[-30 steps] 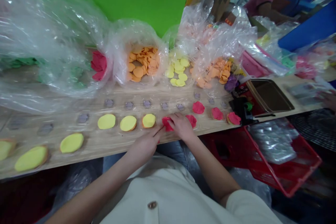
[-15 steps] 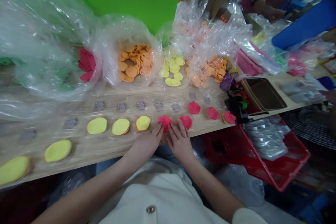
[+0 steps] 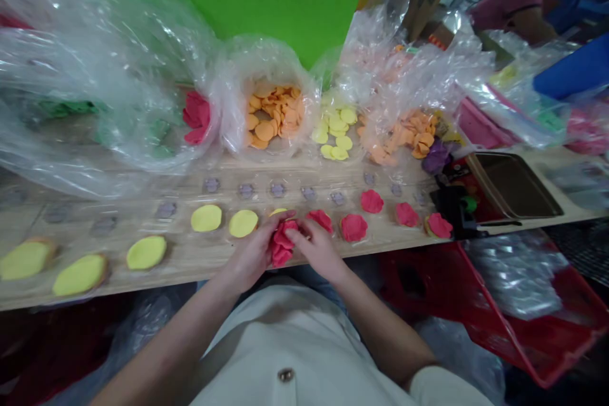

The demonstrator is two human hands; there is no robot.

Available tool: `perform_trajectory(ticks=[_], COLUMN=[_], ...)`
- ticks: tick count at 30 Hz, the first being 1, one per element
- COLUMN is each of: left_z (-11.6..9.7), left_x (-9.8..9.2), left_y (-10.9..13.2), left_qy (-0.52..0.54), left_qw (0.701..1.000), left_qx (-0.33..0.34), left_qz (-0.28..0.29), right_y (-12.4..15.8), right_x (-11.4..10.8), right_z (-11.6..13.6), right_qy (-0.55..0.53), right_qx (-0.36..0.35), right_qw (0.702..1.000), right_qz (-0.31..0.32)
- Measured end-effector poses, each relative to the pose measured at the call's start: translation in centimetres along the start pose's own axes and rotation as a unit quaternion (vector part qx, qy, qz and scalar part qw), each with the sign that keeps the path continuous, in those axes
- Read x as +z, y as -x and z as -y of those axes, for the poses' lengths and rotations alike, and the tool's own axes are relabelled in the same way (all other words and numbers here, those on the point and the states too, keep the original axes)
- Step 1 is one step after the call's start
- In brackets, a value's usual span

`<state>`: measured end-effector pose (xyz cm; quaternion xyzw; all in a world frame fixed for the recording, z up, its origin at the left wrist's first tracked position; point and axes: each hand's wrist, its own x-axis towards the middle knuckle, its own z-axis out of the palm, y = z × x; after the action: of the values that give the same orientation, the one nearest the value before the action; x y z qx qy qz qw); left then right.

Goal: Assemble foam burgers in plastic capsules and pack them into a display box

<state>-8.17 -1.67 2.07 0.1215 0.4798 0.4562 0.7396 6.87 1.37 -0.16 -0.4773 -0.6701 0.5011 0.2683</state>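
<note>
My left hand (image 3: 252,254) is curled round a small stack of red petal-shaped pieces (image 3: 281,244) near the front edge of the wooden bench (image 3: 190,257). My right hand (image 3: 318,250) pinches the top of that same stack from the right. Directly behind my hands a yellow disc (image 3: 278,211) is partly hidden. A row of yellow discs (image 3: 206,218) runs off to the left on clear moulded cavities. A row of red pieces (image 3: 354,227) runs to the right.
Open plastic bags at the back hold red pieces (image 3: 196,115), orange discs (image 3: 273,114), yellow discs (image 3: 335,133) and more orange discs (image 3: 404,137). A dark metal tray (image 3: 511,185) and a red basket (image 3: 537,323) are at the right. Another person's sleeve (image 3: 499,3) shows at top right.
My hands were flat, pressing a red piece in the row. They have drawn back toward me and now hold a stack of red pieces together. The view has shifted a little.
</note>
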Motion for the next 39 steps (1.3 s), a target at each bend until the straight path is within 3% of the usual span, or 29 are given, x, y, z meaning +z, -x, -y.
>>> perform_trajectory(ticks=[3, 7, 11, 13, 17, 21, 24, 26, 27, 30, 32, 36, 39], left_z=[0.0, -0.4, -0.3, 0.1, 0.9, 1.3, 1.3, 1.2, 1.2, 1.0, 0.9, 0.9, 0.8], left_x=[-0.6, -2.3, -3.2, -3.2, -2.8, -3.1, -4.2, -5.0, -5.3, -5.7, -5.6, -5.3, -5.2], left_y=[0.6, 1.2, 0.6, 0.2, -0.2, -0.3, -0.7, -1.0, -1.0, -0.8, -0.4, 0.3, 0.5], left_qy=[-0.045, -0.076, -0.008, 0.021, 0.020, 0.003, -0.116, -0.264, -0.344, -0.540, -0.625, -0.756, -0.816], left_qw=[0.998, 0.995, 0.995, 0.992, 0.986, 0.983, 0.975, 0.937, 0.904, 0.771, 0.694, 0.577, 0.510], left_qx=[0.039, 0.064, 0.084, 0.088, 0.119, 0.126, 0.146, 0.189, 0.218, 0.313, 0.345, 0.310, 0.272], left_qz=[-0.023, -0.029, -0.062, -0.083, -0.115, -0.130, -0.124, -0.127, -0.131, -0.127, -0.096, -0.014, -0.012], right_y=[-1.3, -1.5, -1.4, -1.4, -1.9, -2.9, -4.0, -4.7, -5.1, -5.7, -5.4, -3.5, -1.6], right_x=[1.5, 1.8, 1.6, 1.6, 1.7, 1.8, 2.2, 2.6, 2.8, 3.1, 2.9, 1.9, 1.7], right_z=[0.9, 0.9, 0.8, 0.8, 0.5, -0.3, -0.8, -0.9, -0.9, -0.9, -0.9, -1.0, -1.5], right_qy=[-0.088, -0.193, -0.342, -0.358, -0.218, -0.137, 0.068, 0.231, 0.296, 0.400, 0.412, 0.422, 0.463], right_qx=[0.052, 0.092, 0.169, 0.185, 0.106, 0.118, 0.041, -0.042, -0.075, -0.134, -0.149, -0.151, -0.173], right_qw=[0.995, 0.977, 0.924, 0.915, 0.970, 0.983, 0.995, 0.971, 0.952, 0.907, 0.899, 0.892, 0.869], right_qz=[0.019, 0.021, -0.015, -0.002, -0.015, -0.037, -0.056, -0.038, -0.022, 0.002, -0.013, -0.058, -0.026])
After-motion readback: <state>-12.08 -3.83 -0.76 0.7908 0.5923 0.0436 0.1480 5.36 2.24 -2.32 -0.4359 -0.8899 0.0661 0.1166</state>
